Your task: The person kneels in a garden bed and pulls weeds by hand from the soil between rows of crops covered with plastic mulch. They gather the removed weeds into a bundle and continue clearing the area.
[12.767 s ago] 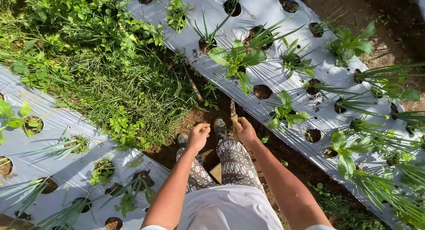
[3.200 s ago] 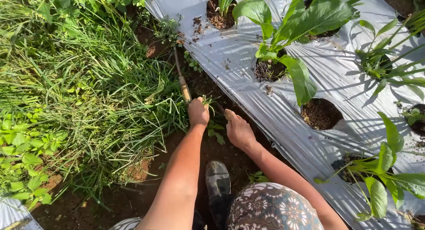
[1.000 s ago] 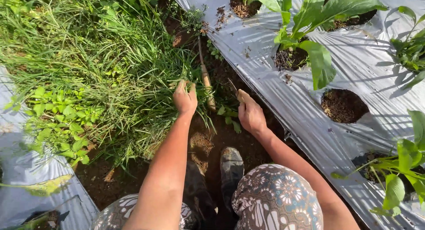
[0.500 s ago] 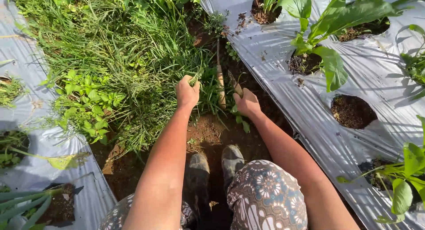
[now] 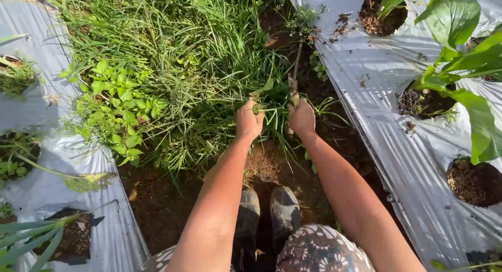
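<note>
A: Start with the hands. What is each one doing?

B: The left hand (image 5: 249, 120) is curled into a fist around a tuft of long thin green grass blades (image 5: 261, 97), at the near edge of the weed patch. The right hand (image 5: 302, 116) is just beside it, closed round the pale wooden handle of a small hand tool (image 5: 293, 97); its narrow dark blade points away from the person into the grass.

A: How does that differ from half a second ago?

B: The hands have drawn closer together; before, a pale stick lay between them, and now they sit almost side by side. Both also sit further into the grass than before.

A: What is directly below the hands?

B: Bare reddish-brown soil (image 5: 264, 165) in the furrow, and the toes of two worn dark boots (image 5: 285, 212) side by side. Patterned fabric covers the knees at the bottom edge.

A: And further out?

B: The dense patch of grass and broad-leaved green weeds (image 5: 112, 107) fills the furrow ahead and to the left. A silver plastic mulch sheet (image 5: 389, 120) covers the bed on the right, with round planting holes; a large-leaved green seedling (image 5: 463, 47) grows from one. A second silver sheet (image 5: 44, 159) lies along the left edge.
</note>
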